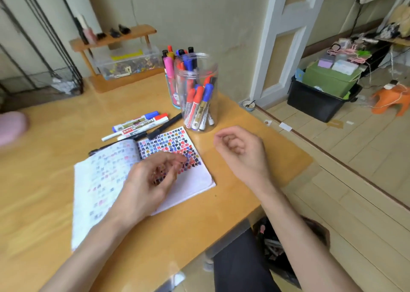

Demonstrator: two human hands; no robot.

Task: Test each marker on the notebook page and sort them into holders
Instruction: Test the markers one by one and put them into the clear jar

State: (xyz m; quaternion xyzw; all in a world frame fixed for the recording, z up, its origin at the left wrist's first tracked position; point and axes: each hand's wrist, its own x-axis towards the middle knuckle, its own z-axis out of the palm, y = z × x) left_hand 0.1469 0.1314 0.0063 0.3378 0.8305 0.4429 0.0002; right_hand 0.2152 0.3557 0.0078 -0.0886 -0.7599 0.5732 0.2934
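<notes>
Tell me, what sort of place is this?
Most likely a room in someone's home: a wooden table against a wall, a black bin heaped with boxes on the floor, and an orange stool nearby.

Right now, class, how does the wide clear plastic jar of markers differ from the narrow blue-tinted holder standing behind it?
The wide clear plastic jar is broader and colourless; the narrow blue-tinted holder is slimmer and tinted. The jar's front markers lean loosely, caps below its rim; the holder's markers poke above its rim, packed close. Both stand upright on the wooden table and hold markers.
</notes>
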